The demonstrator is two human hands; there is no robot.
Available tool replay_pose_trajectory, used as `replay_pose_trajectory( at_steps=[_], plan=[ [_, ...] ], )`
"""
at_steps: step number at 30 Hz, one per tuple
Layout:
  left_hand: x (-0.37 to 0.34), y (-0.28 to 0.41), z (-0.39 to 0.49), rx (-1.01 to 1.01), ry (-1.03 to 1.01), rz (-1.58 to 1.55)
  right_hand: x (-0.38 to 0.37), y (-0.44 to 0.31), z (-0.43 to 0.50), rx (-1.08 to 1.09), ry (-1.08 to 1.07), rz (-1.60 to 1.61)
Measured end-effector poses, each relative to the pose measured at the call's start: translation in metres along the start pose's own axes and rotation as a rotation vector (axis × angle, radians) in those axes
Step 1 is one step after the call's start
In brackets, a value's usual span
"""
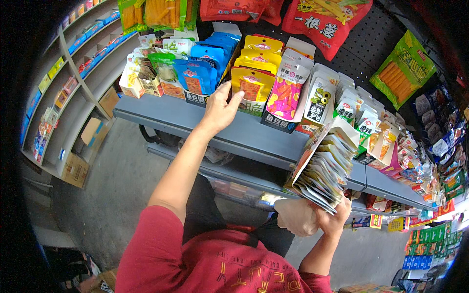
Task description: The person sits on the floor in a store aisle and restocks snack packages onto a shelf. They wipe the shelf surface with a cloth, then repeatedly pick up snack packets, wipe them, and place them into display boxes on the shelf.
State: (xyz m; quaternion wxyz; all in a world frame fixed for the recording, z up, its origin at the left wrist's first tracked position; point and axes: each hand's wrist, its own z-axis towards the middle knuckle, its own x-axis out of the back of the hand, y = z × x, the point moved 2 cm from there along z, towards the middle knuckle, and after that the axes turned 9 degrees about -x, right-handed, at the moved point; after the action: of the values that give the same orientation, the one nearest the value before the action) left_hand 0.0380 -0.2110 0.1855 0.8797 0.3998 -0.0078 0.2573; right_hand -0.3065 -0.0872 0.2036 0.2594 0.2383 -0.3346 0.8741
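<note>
My left hand (221, 107) reaches to the shelf, its thumb and fingers at the lower left of the front yellow snack pouch (253, 86); whether it grips the pouch is unclear. That pouch stands in a row of yellow pouches in a display box. Off the shelf's front edge, my right hand (335, 216) holds a tilted open display box (306, 157) packed with upright snack packets (326, 170). A pale, crumpled cloth or bag (298, 217) is also at my right hand. Blue pouches (194, 77) stand left of the yellow row, a pink pouch (288, 91) right of it.
The grey metal shelf (253, 133) carries more boxed packets on both sides. Large snack bags hang from the black pegboard (361, 44) above. A lower shelf (234, 175) lies beneath. Another shelving unit (82, 80) stands at the left, with a cardboard box (75, 170) low on it.
</note>
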Motion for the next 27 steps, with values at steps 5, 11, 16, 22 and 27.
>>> replay_pose_trajectory(
  at_steps=[5, 11, 16, 22, 27],
  plan=[
    [-0.003, -0.003, -0.008, 0.114, -0.007, -0.17, 0.003, 0.008, -0.002, -0.125, -0.008, 0.091],
    [0.003, 0.017, -0.006, 0.025, 0.111, -0.343, 0.003, 0.01, 0.001, -0.203, -0.004, 0.168],
    [0.005, 0.018, 0.008, 0.179, 0.05, -0.48, 0.006, 0.022, -0.002, -0.184, -0.021, 0.218],
    [0.004, 0.006, 0.0, -0.011, 0.035, -0.298, 0.004, 0.017, 0.008, -0.283, -0.026, 0.282],
    [-0.007, -0.018, 0.0, -0.011, 0.024, -0.187, 0.005, 0.015, 0.01, -0.301, -0.028, 0.254]
  ],
)
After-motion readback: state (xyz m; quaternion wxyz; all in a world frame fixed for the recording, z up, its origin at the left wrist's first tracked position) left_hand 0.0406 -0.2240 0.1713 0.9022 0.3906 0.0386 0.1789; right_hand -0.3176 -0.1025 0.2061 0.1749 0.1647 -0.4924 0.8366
